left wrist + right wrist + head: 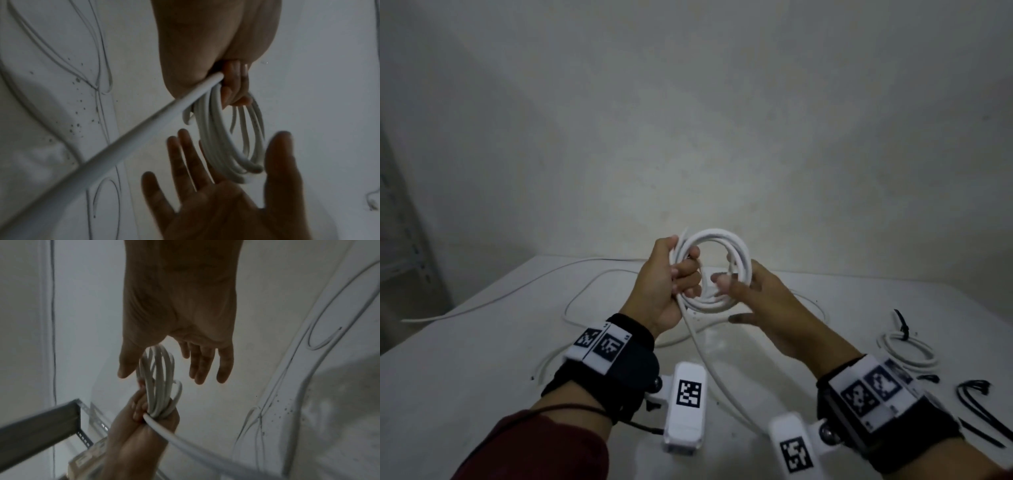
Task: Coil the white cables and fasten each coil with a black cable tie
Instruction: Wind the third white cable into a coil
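My left hand (674,274) grips one side of a coil of white cable (739,250), held upright above the table. Its fingers (236,84) curl round the bundled loops (213,129). The cable's loose tail (709,356) runs down from that hand toward me and off between my wrists. My right hand (753,294) is at the coil's right side, fingers straight and spread (203,363), with the loops (158,369) between thumb and fingers; it does not grip them. Several black cable ties (976,401) lie on the table at the right.
A finished white coil (907,349) with a black tie round it lies at the right of the white table (482,342). More loose white cable (599,277) loops across the table behind my hands. A grey metal shelf frame (41,423) stands at the left.
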